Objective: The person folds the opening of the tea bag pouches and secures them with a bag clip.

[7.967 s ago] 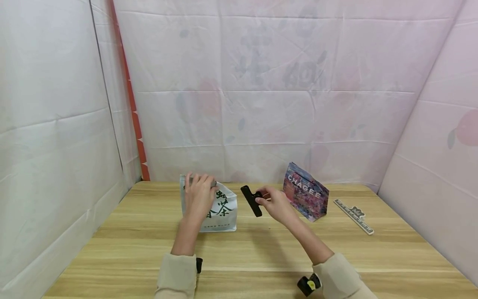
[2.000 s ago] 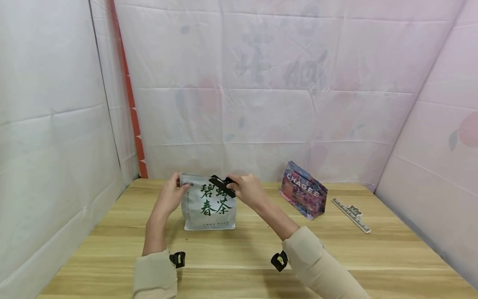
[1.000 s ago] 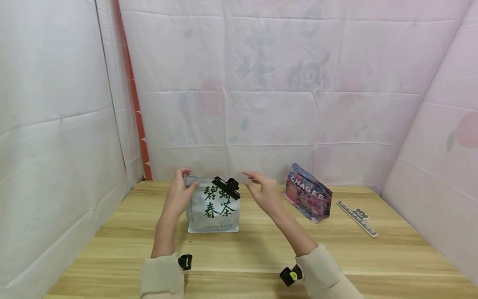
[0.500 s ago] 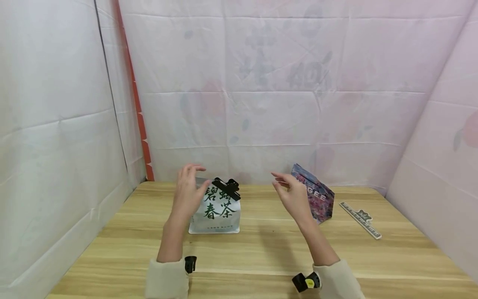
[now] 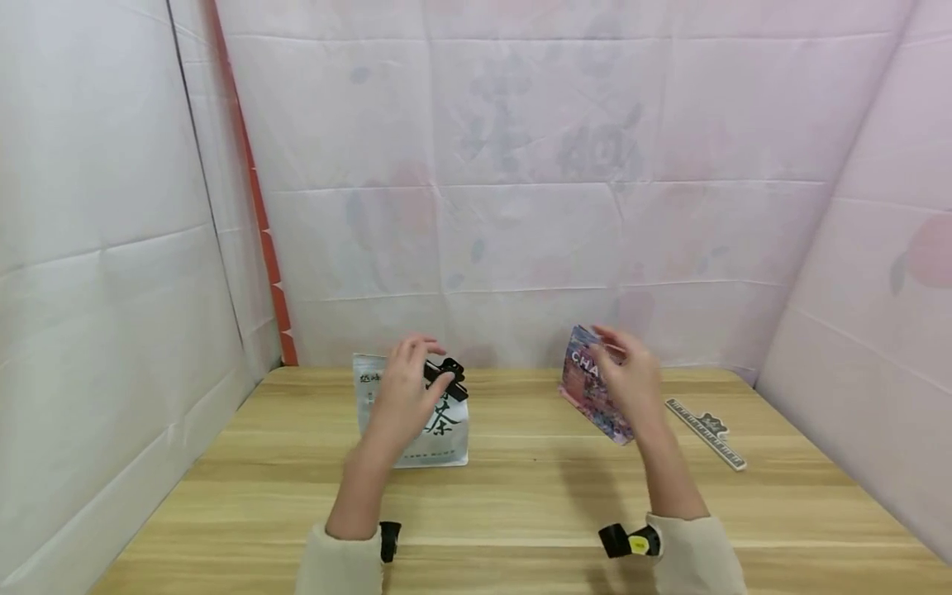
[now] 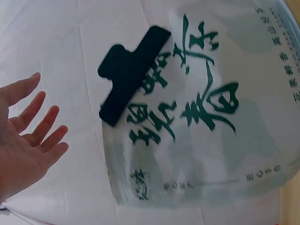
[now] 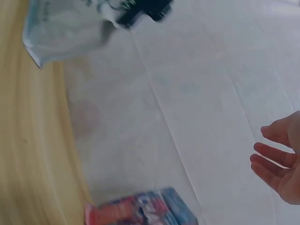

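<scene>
Plainly empty, left hand [image 5: 405, 390] and right hand [image 5: 630, 376] hang with relaxed fingers; right of the white bag [image 5: 449, 442], the colorful bag [image 5: 587, 392] looks light and pliable, probably best pinched along its top edge.

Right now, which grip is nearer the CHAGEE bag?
Right: the right grip overlaps the upper right of the CHAGEE bag in the head view; the left grip is away to the left, in front of the white bag.
</scene>
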`<state>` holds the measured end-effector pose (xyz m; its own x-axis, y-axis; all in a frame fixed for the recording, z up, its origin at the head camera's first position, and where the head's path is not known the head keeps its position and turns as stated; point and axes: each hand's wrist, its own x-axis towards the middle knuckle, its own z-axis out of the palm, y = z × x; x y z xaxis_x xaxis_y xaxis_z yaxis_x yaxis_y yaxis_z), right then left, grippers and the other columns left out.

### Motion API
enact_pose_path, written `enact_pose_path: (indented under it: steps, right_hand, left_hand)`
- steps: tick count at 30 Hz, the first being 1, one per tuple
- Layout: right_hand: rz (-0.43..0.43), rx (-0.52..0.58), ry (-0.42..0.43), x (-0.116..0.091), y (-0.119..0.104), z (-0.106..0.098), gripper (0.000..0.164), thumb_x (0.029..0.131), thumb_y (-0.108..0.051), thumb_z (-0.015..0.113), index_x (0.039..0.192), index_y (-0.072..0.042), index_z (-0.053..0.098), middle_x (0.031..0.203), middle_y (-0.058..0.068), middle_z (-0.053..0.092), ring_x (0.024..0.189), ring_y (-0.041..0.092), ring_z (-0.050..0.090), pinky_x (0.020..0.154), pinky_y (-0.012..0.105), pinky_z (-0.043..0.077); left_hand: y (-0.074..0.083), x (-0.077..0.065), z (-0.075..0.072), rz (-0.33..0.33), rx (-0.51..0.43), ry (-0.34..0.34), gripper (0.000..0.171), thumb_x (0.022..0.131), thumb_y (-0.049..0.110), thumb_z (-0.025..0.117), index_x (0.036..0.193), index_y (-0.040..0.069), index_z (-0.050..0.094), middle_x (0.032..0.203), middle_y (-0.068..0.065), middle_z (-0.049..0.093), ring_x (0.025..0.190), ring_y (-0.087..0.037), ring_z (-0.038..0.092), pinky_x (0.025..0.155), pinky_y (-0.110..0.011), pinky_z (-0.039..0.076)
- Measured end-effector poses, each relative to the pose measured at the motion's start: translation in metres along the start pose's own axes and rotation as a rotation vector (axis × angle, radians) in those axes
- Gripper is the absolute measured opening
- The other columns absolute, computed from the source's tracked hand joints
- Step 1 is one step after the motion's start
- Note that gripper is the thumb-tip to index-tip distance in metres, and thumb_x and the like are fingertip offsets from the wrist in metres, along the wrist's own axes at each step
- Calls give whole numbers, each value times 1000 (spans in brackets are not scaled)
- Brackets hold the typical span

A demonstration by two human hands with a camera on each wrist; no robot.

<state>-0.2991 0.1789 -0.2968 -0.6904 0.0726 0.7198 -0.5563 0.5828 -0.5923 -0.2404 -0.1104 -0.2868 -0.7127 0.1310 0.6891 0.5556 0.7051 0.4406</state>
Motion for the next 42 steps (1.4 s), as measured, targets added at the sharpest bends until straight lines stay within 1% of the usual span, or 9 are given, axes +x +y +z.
enact_pose_path:
  steps: [4,7,13,16,19,25,28,35,42]
  right_hand:
    - [183,-74,-33,3,17,-29,36,91,-12,56,124,2,53,122,27,51,108,45,49,88,50,42]
    - [288,-134,-124,0,33,-46,46,94,-24,51,132,3,45,130,30,41,113,49,42,86,56,40]
    - [359,-204,-322,-4,68,-53,60,94,-34,50,134,10,36,133,34,34,117,52,34,85,59,39]
    - [367,-226,-423,-6,79,-47,66,94,-38,50,134,11,33,134,34,33,118,52,33,86,59,37]
    - [365,-229,-470,-8,87,-38,66,92,-37,52,133,12,33,131,36,34,117,51,35,87,59,37]
    - [340,-238,-450,-13,101,-26,55,91,-22,57,125,18,39,119,40,44,107,51,46,84,54,43]
    - [323,-248,-433,-15,105,-24,51,90,-17,57,122,19,41,116,40,46,104,51,47,83,54,43]
    - [306,-255,-390,-22,109,-26,41,87,-7,55,115,20,46,110,40,50,99,51,50,82,55,43]
    - [283,-247,-368,-26,110,-30,38,86,-6,57,113,19,49,109,38,52,99,51,51,83,56,41]
  left_hand:
    - [11,-3,10,96,-5,-55,25,85,11,67,105,3,56,122,-10,47,119,-27,38,98,-40,35]
    - [18,-6,18,143,10,-87,25,84,12,68,104,5,55,122,-8,46,119,-26,39,96,-39,38]
    - [29,-7,35,143,27,-178,25,86,17,66,106,7,55,124,-6,44,121,-23,37,97,-35,37]
    - [31,-6,45,119,25,-216,25,87,19,65,107,8,55,125,-6,44,120,-21,39,96,-34,38]
    - [34,-4,56,87,7,-251,28,88,22,64,111,10,55,126,-4,44,116,-20,41,91,-32,42]
    - [37,0,81,13,-79,-323,37,88,24,63,120,10,53,127,-2,44,118,-19,42,91,-35,42]
    - [36,1,93,-5,-53,-332,40,88,25,63,123,9,52,128,-3,45,119,-20,41,93,-37,40]
    - [35,-2,115,-51,40,-317,45,87,27,63,127,11,50,127,-3,48,117,-22,43,95,-40,38]
    - [34,3,136,-195,-54,-298,42,86,23,64,125,11,54,125,-6,51,116,-23,45,91,-42,41]
